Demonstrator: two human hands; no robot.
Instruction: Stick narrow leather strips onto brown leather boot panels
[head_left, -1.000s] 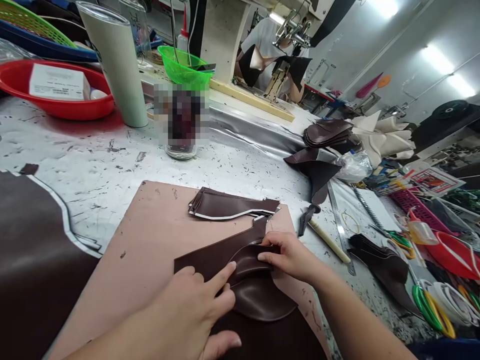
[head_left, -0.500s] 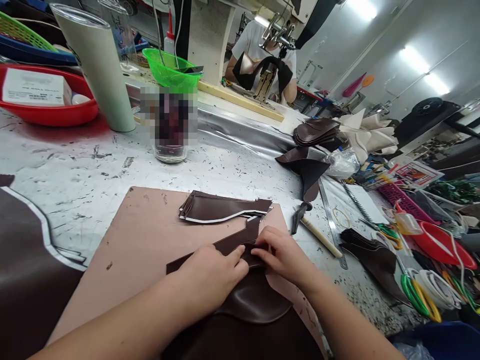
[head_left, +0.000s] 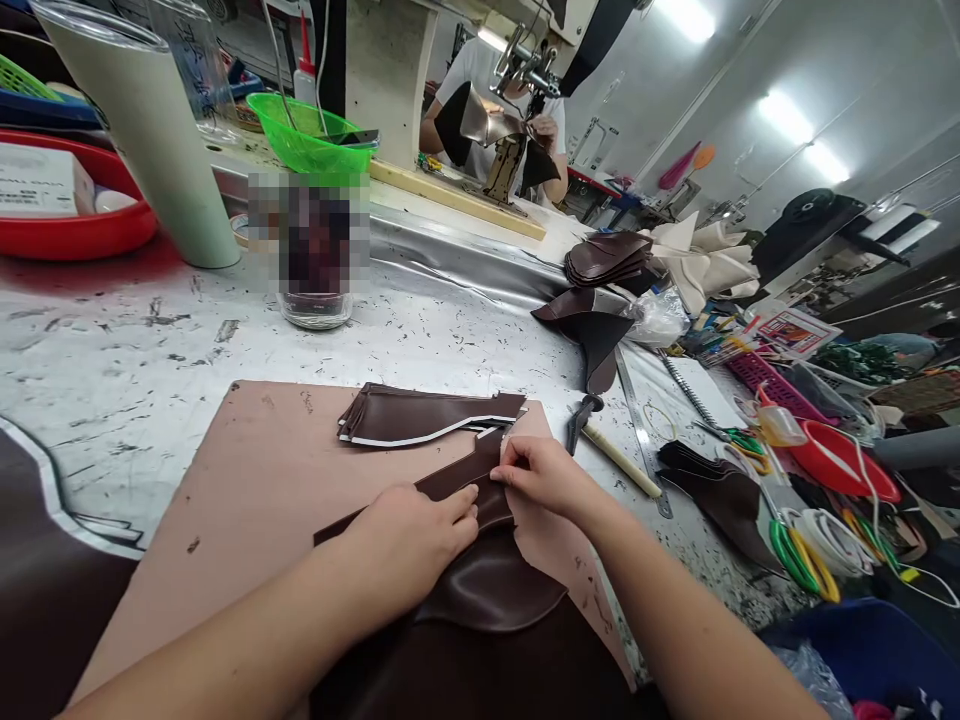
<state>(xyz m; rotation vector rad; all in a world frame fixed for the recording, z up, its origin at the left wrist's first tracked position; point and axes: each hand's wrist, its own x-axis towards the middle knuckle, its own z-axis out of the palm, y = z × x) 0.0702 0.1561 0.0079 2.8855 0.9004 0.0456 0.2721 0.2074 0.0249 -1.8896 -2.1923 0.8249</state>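
Left hand [head_left: 421, 535]: leather's [head_left: 495, 585] 10 o'clock, fingertips on it; grasp cannot be told.
Stack [head_left: 427, 415]: leather's 11 o'clock.
Leather: at 4 o'clock on the board [head_left: 247, 480].
Right hand [head_left: 544, 477]: leather's 1 o'clock, thumb and forefinger pinching its edge.

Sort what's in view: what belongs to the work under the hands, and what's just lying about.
In the work: brown pieces being handled; pink board beneath; probably the white-edged stack on it.

Apparently just lying about: tumbler; red bowl; green basket; notebook.
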